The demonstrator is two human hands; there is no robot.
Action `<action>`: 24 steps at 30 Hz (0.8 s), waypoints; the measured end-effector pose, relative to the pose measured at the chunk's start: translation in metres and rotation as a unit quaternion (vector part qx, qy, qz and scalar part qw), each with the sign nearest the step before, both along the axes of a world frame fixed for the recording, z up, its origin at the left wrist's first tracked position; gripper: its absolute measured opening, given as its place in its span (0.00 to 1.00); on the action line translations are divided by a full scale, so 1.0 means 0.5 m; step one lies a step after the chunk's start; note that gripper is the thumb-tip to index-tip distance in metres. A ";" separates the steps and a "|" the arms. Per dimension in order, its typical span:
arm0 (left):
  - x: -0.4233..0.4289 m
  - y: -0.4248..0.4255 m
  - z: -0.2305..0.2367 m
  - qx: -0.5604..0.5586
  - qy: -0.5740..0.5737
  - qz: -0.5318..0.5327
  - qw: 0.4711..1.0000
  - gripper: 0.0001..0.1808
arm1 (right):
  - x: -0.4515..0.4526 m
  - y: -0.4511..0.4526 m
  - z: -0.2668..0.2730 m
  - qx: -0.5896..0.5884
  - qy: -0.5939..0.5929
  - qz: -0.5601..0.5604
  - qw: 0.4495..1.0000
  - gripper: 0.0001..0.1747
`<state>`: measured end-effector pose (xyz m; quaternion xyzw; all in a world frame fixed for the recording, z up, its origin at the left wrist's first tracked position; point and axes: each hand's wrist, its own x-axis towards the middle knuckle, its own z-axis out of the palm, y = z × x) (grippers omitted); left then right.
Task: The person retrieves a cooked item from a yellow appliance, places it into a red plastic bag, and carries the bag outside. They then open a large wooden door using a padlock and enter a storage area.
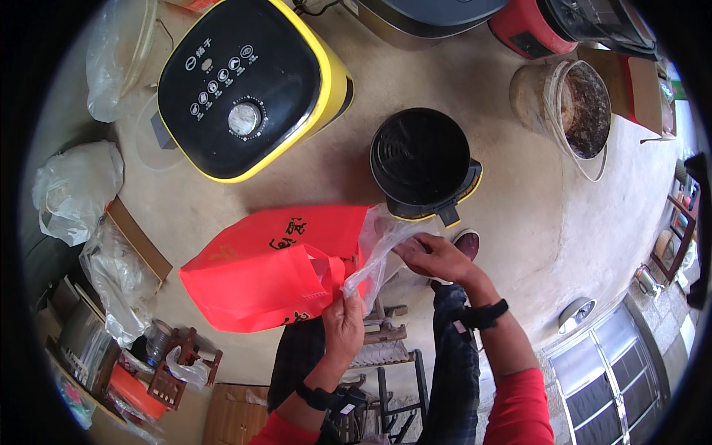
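Observation:
A red fabric bag [239,267] with dark printed characters lies tilted in front of me, its mouth facing right. Out of that mouth comes a clear plastic bag [378,250]. My left hand [343,322] pinches the near edge of the plastic, close to the red handles. At the plastic's far edge, my right hand [436,257] has its fingers curled around the film. Just beyond the right hand stands a round black air fryer basket [421,156] with a yellow-trimmed handle. What the bags contain is hidden.
Farther off at the left stands a black and yellow air fryer [250,89] with a silver knob. A dirty bucket [581,111] lies to the right, near a red appliance [528,33]. Crumpled plastic bags [78,189] and a cardboard piece [139,245] line the left side.

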<state>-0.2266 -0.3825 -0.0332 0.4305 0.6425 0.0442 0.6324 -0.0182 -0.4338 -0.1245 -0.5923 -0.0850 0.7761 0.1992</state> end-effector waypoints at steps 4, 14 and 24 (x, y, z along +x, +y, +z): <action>-0.009 -0.007 0.000 -0.030 0.018 0.007 0.999 0.20 | -0.051 0.021 -0.049 0.210 -0.274 0.218 0.913 0.17; -0.007 -0.007 -0.005 -0.038 0.000 0.033 0.999 0.23 | -0.060 0.010 -0.093 0.099 -0.346 0.392 0.846 0.17; -0.008 0.013 0.007 -0.019 -0.007 0.042 0.999 0.25 | -0.076 -0.060 -0.182 0.036 -0.314 0.363 0.877 0.20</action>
